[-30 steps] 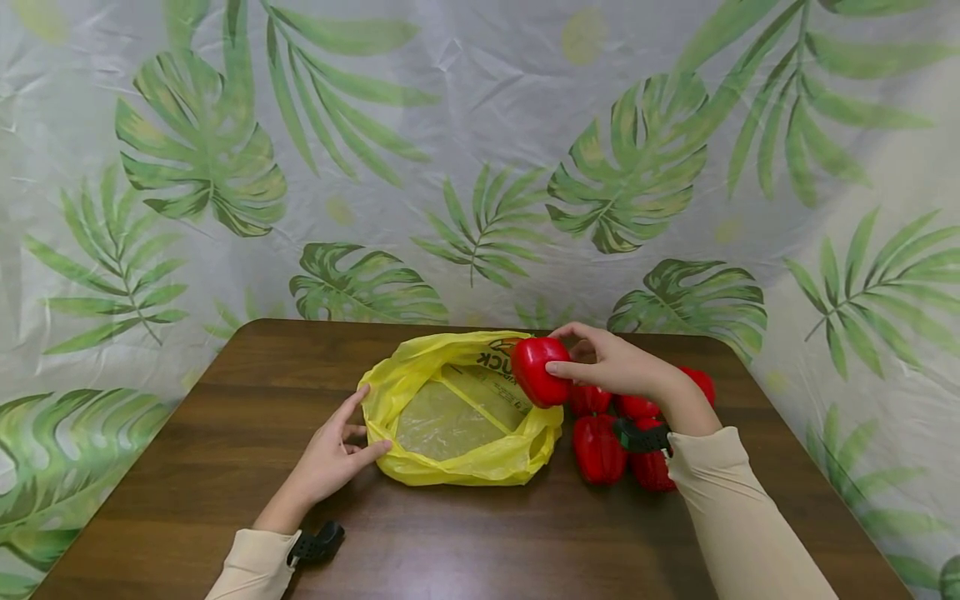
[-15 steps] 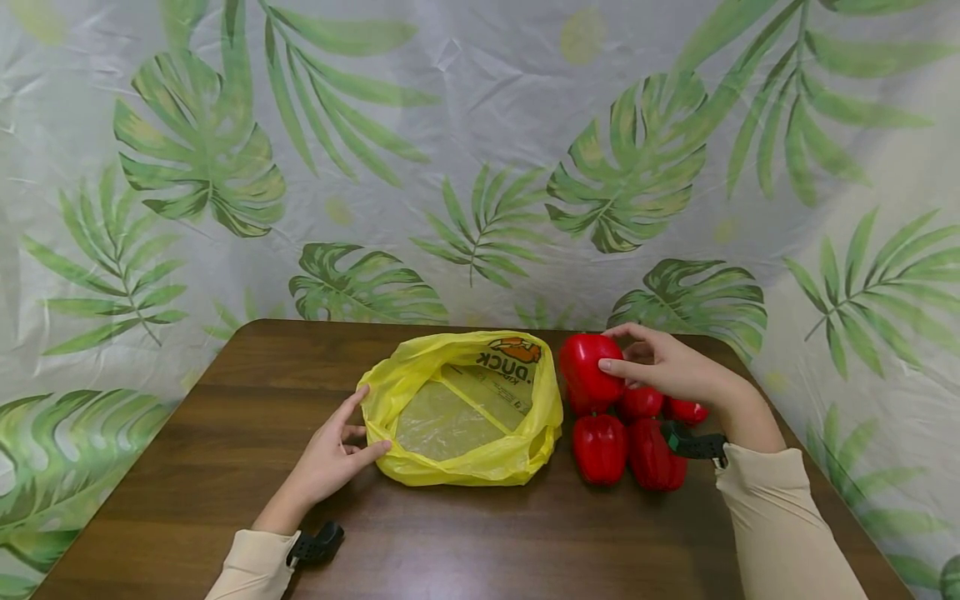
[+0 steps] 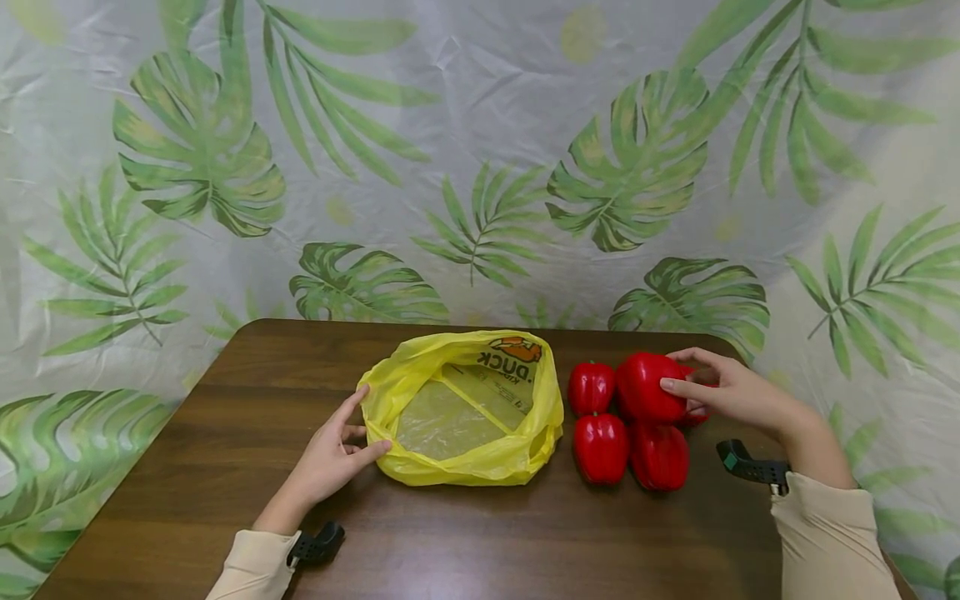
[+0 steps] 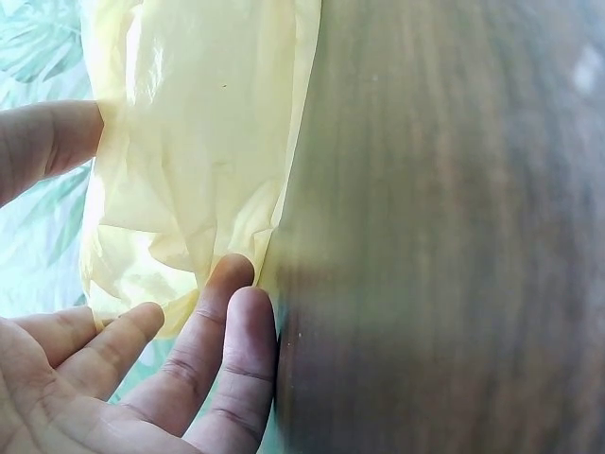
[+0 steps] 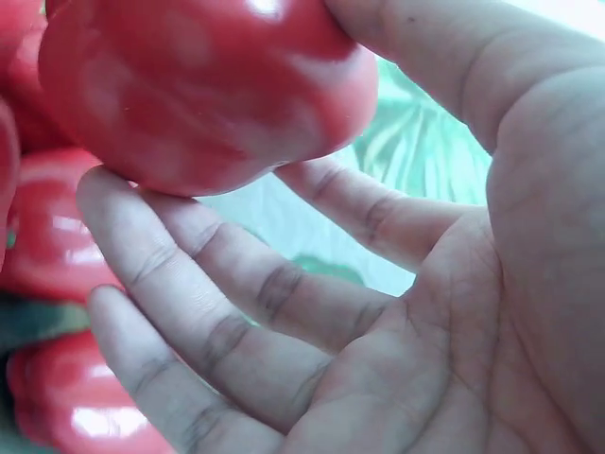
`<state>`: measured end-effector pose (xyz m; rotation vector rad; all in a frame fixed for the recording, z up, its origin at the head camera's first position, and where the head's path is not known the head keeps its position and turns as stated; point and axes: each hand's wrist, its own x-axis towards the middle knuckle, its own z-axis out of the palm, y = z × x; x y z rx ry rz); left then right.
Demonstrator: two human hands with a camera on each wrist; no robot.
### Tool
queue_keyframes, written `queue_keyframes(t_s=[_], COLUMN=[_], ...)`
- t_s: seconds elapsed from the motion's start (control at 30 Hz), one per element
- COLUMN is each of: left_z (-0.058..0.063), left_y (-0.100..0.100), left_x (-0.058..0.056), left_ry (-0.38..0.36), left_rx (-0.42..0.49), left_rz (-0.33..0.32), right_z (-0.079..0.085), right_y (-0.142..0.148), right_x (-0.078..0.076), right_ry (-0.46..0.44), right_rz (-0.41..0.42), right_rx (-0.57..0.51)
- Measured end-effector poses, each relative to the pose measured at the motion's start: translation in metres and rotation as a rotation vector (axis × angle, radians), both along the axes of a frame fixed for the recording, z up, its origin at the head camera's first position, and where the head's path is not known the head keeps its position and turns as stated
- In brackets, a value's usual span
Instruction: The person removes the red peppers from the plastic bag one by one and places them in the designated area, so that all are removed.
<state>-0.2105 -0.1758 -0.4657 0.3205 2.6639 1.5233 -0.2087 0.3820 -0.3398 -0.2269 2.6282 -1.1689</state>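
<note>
In the head view, a yellow plastic bag point(image 3: 461, 467) stands with its mouth spread wide, and a duck print shows on its inner wall. At its left side is my left hand point(image 3: 330, 454), thumb and fingers spread apart and touching the plastic. The left wrist view shows those fingertips against the bag's wall point(image 4: 198, 113). My right hand point(image 3: 738, 393) holds a red bell pepper point(image 3: 648, 387) between thumb and fingers, above the other peppers. In the right wrist view, the held pepper point(image 5: 208, 95) sits at the fingertips, away from the palm.
Right of the bag, several red bell peppers stand close together, among them a back left one point(image 3: 591, 387), a front left one point(image 3: 601, 448) and a front right one point(image 3: 659, 457). Another is partly hidden behind the right hand. A leaf-print cloth point(image 3: 480, 125) hangs behind the wooden table point(image 3: 450, 550).
My right hand has carried the red bell pepper from over the bag's right rim rightward, across the other peppers. The left hand and bag have stayed put.
</note>
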Motion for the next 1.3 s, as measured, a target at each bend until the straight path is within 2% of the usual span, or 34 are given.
queue_keyframes(t_s=[0.37,0.63,1.0,1.3], left_z=[0.000,-0.001,0.001,0.000], left_y=[0.000,0.000,-0.006,-0.004], left_x=[0.000,0.000,0.000,0.000], left_ry=[0.014,0.018,0.020,0.008], left_rx=[-0.007,0.001,0.000,0.023], left_rz=[-0.003,-0.010,-0.004,-0.010], right_z=[-0.022,-0.034,-0.047,-0.062], right_y=[0.046,0.066,0.078,0.099], right_x=[0.022,0.033,0.037,0.041], right_ry=[-0.064,-0.127,-0.164,-0.235], right_rz=[-0.047,-0.103,-0.124,-0.131], right_rx=[-0.013,-0.048,-0.082,-0.148])
